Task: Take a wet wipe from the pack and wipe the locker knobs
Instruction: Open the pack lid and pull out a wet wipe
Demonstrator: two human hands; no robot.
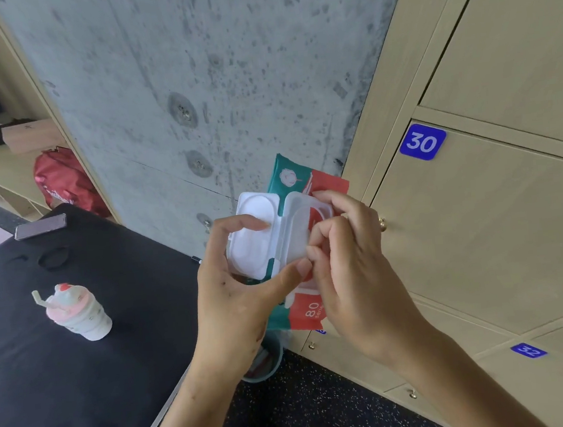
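Note:
A red and green wet wipe pack (pixel 296 184) is held upright in front of a concrete pillar. Its white plastic lid (pixel 255 236) is flipped open to the left. My left hand (pixel 233 293) grips the pack from below, thumb by the hinge and forefinger on the open lid. My right hand (pixel 349 258) has its fingertips pinched at the pack's opening; no wipe shows clearly between them. Beige lockers stand to the right, with small brass knobs: one (pixel 382 224) just behind my right hand, another (pixel 311 345) lower down and a third (pixel 412 394) near the floor.
A black padded table (pixel 66 389) at the left carries a small pastel cup with a straw (pixel 78 312), a phone (pixel 40 227) and a black ring (pixel 53 257). Blue plates (pixel 422 142) number the lockers. A red bag (pixel 63 181) sits in shelving behind.

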